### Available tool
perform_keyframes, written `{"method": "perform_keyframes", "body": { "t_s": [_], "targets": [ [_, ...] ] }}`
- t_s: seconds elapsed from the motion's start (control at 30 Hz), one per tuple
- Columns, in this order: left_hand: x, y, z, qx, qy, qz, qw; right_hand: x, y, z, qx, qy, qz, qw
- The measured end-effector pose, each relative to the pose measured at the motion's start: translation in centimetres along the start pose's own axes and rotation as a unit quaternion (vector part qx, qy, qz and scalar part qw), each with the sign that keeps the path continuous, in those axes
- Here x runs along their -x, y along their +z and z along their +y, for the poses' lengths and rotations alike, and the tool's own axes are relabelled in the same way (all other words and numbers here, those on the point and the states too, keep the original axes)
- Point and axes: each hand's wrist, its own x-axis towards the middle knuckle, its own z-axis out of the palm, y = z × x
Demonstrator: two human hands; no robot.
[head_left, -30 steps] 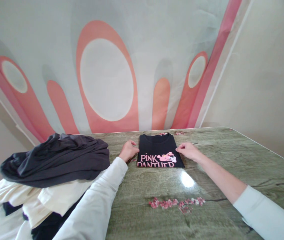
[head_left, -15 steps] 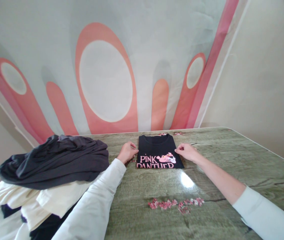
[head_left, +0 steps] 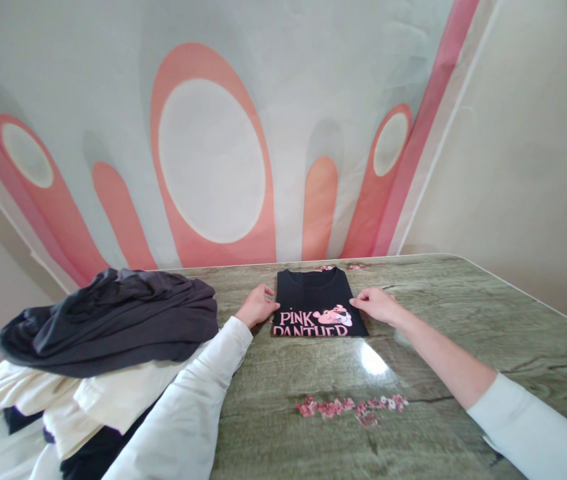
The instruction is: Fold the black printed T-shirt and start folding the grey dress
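With left hand point(head_left: 259, 305) and right hand point(head_left: 372, 305) pinched narrow, holds opposite side edges of the folded black T-shirt point(head_left: 315, 300), lying flat near the far edge of the table point(head_left: 443, 293), probably light, limp and soft, so best gripped there through all layers.

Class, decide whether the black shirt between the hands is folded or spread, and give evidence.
Folded: the black shirt lies as a compact shape, no sleeves showing, its lower lettering cut off at the near edge.
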Motion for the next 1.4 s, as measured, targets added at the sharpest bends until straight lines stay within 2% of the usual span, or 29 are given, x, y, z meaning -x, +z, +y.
{"method": "perform_keyframes", "body": {
  "t_s": [0.1,0.17,0.23,0.33,0.4,0.47,0.53,0.6,0.8,0.93,1.03,1.13,1.27,1.4],
  "targets": [
    [0.3,-0.3,0.4,-0.067,0.033,0.024,0.997,-0.1,0.0,0.2,0.002,-0.004,-0.003,1.0],
    [0.8,-0.3,1.0,-0.141,0.092,0.063,0.984,-0.1,0.0,0.2,0.005,-0.005,0.0,1.0],
    [1.5,0.0,1.8,-0.206,0.173,0.082,0.96,0.0,0.2,-0.1,0.016,-0.015,0.036,0.999],
    [2.5,1.3,2.7,-0.264,0.289,0.022,0.92,0.5,0.8,-1.0,0.027,-0.098,0.113,0.988],
    [3.0,2.4,2.8,-0.298,0.323,-0.025,0.898,1.0,1.3,-1.8,0.03,-0.186,0.105,0.976],
    [3.2,3.2,2.4,-0.332,0.316,-0.055,0.887,1.6,1.8,-2.3,0.046,-0.236,0.04,0.97],
    [3.3,3.7,1.9,-0.353,0.302,-0.075,0.882,2.2,2.2,-2.5,0.074,-0.235,-0.033,0.969],
    [3.2,3.8,1.5,-0.361,0.296,-0.084,0.88,2.4,2.3,-2.5,0.094,-0.216,-0.068,0.969],
    [3.0,3.8,1.0,-0.358,0.268,-0.06,0.892,1.7,2.3,-1.1,0.122,-0.151,-0.06,0.979],
    [3.1,3.8,0.9,-0.355,0.255,-0.036,0.899,0.5,2.4,0.1,0.127,-0.093,-0.029,0.987],
    [3.6,3.8,1.2,-0.365,0.26,-0.013,0.894,-0.7,2.3,-0.4,0.126,-0.127,0.002,0.984],
    [4.6,4.2,1.9,-0.377,0.293,0.017,0.879,-2.3,2.2,-1.8,0.128,-0.17,0.017,0.977],
    [5.8,5.0,2.6,-0.372,0.343,-0.019,0.862,-4.6,2.6,-3.3,0.126,-0.157,-0.012,0.979],
    [6.0,5.2,2.8,-0.359,0.338,-0.058,0.868,-5.8,3.1,-3.2,0.12,-0.152,-0.029,0.981]
  ]
}}
